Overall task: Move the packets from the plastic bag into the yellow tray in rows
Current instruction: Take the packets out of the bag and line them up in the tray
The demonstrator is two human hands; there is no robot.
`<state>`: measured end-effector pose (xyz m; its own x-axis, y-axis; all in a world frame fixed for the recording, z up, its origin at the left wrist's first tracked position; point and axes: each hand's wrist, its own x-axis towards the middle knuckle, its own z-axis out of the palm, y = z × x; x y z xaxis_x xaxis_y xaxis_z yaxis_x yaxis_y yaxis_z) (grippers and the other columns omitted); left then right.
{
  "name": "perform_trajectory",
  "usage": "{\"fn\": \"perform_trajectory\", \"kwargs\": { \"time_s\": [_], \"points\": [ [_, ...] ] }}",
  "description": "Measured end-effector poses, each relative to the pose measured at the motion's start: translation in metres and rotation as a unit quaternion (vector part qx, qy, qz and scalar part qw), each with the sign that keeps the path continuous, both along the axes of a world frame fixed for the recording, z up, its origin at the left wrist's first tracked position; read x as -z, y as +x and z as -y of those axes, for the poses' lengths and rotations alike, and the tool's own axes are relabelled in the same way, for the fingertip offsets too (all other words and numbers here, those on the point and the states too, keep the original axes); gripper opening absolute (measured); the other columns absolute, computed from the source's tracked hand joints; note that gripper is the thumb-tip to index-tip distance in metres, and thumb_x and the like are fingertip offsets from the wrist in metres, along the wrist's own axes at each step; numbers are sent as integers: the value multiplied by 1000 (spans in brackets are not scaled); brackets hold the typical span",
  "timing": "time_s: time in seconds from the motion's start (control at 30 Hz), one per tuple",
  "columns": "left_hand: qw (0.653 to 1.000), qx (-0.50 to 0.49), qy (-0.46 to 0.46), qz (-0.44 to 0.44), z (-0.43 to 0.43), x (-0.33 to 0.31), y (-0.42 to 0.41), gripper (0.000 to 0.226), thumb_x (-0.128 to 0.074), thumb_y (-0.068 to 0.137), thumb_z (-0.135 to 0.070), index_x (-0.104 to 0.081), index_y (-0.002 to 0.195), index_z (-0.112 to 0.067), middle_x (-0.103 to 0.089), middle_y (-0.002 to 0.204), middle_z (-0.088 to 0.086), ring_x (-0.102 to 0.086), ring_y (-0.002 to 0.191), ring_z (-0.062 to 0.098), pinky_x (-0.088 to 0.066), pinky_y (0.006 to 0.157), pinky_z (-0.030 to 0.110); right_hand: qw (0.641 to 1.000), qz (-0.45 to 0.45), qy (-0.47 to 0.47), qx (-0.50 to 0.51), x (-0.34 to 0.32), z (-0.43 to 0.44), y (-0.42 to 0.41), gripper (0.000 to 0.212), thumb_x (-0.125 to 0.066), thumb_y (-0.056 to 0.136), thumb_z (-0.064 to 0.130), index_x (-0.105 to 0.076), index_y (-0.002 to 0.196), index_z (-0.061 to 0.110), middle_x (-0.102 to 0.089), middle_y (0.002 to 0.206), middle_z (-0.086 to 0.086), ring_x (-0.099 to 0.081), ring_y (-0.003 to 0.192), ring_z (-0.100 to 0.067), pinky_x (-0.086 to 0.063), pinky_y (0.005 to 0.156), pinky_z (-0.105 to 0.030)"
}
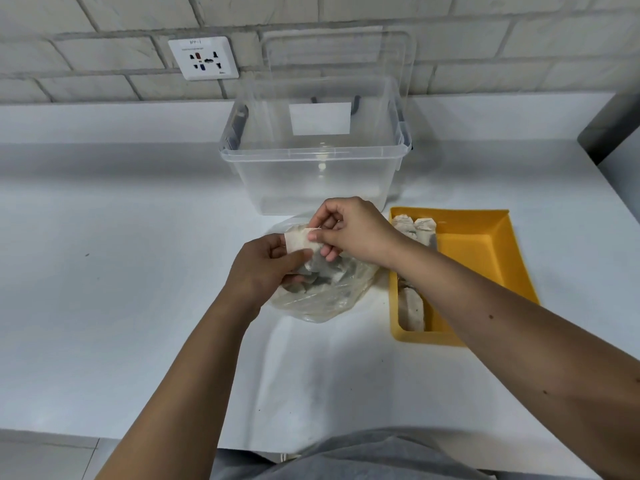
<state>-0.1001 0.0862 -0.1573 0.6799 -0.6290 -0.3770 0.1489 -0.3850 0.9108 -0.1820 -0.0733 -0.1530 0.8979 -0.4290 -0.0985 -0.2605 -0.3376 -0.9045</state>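
Worktop (138,306): white, running back to a pale brick wall (104,64).
Held packet (298,242): small whitish paper packet, raised just above the bag mouth at mid-worktop, gripped by both hands.
Left hand (263,268): fingers curled round the packet's left end, thumb pressed on top.
Right hand (349,233): thumb and forefinger pinch the packet's right end; other fingers loosely curled beneath.
Plastic bag (322,303): clear and crumpled, lying on the worktop directly under the hands, just left of the tray.
Bagged packets (325,271): several, heaped loosely inside; count unclear.
Yellow tray (485,251): rectangular, toward the right edge of the worktop, the right forearm crossing over it.
Tray packets (415,228): lined along the tray's left wall, seen at its far and near ends; middle hidden by the forearm.
Clear box (311,168): open storage tub behind the bag, toward the back edge.
Lid (339,53): transparent, propped against the wall behind the box.
Wall socket (203,58): white plate left of the lid.
Clothing (346,459): grey fabric at the near edge.
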Motion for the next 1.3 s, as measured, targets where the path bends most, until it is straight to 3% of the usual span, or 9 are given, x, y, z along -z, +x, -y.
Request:
{"fn": "perform_trajectory", "kwargs": {
  "time_s": [0.07, 0.17, 0.33, 0.57, 0.77, 0.9, 1.03, 1.17, 1.3],
  "points": [
    [994, -22, 39, 100, -1, 4, 4, 16, -75, 84, -16, -72, 99, -12, -77, 83, 8, -75, 74, 28, -61, 79, 42, 999, 1, 17, 28, 8, -1, 1, 10, -71, 87, 12, -66, 93, 6, -71, 72, -11, -72, 64, -26, -61, 64, -36],
    [968, -48, 91, 227, -3, 4, 8, 12, -73, 84, -22, -70, 96, -19, -74, 81, -2, -73, 73, 18, -56, 72, 30, 998, -38, -34, 36, 24, -3, 0, 5, -66, 91, 11, -68, 90, 7, -71, 71, -10, -71, 61, -25, -61, 65, -39],
    [966, -52, 87, 238, -4, 3, 10, 15, -72, 84, -22, -70, 99, -20, -73, 83, -5, -72, 78, 18, -55, 75, 33, 958, -155, -239, -39, 43, -20, 1, 18, -78, 77, 25, -73, 90, 14, -70, 92, -3, -65, 86, -21, -52, 76, -30],
    [964, -44, 94, 243, -3, 4, 8, 13, -71, 84, -22, -69, 96, -17, -73, 81, -5, -71, 76, 17, -56, 77, 37, 935, -186, -301, -15, 55, -28, 9, 27, -75, 79, 40, -71, 87, 15, -70, 89, -2, -66, 84, -24, -47, 63, -30],
    [971, -51, 78, 221, -5, 2, 9, 17, -71, 85, -23, -70, 101, -19, -74, 87, -4, -73, 76, 19, -58, 81, 41, 966, -143, -214, 1, 30, -12, -7, 13, -76, 75, 19, -64, 73, 23, -66, 79, 6, -63, 79, -16, -48, 67, -27],
    [982, -71, 47, 167, -3, 2, 9, 18, -70, 85, -22, -69, 103, -21, -74, 90, -2, -74, 72, 17, -59, 83, 44, 995, -68, 38, 70, 1, 7, -36, 18, -74, 78, -1, -64, 87, 11, -69, 74, -9, -68, 60, -20, -56, 57, -28],
    [997, -67, -13, 27, 7, -2, -7, 15, -69, 88, -12, -71, 103, -11, -73, 86, 4, -75, 73, 23, -62, 80, 41, 959, -11, 266, 99, -12, 15, -57, 33, -65, 85, -9, -60, 115, 4, -68, 82, -16, -69, 66, -22, -61, 65, -28],
    [998, -25, -48, -38, 22, -5, -31, 11, -67, 91, -7, -71, 101, -7, -71, 81, 5, -72, 70, 18, -59, 63, 23, 935, -4, 340, 104, -13, 13, -67, 21, -62, 89, -5, -61, 109, 0, -67, 87, -18, -70, 70, -23, -62, 67, -30],
    [997, -4, -57, -44, 30, -3, -39, 12, -67, 90, -6, -72, 101, -9, -73, 90, 10, -72, 80, 19, -59, 66, 22, 926, 16, 353, 130, -18, 18, -80, 13, -64, 91, 14, -66, 101, 5, -72, 87, -11, -73, 71, -22, -62, 64, -29]
  ]
}}
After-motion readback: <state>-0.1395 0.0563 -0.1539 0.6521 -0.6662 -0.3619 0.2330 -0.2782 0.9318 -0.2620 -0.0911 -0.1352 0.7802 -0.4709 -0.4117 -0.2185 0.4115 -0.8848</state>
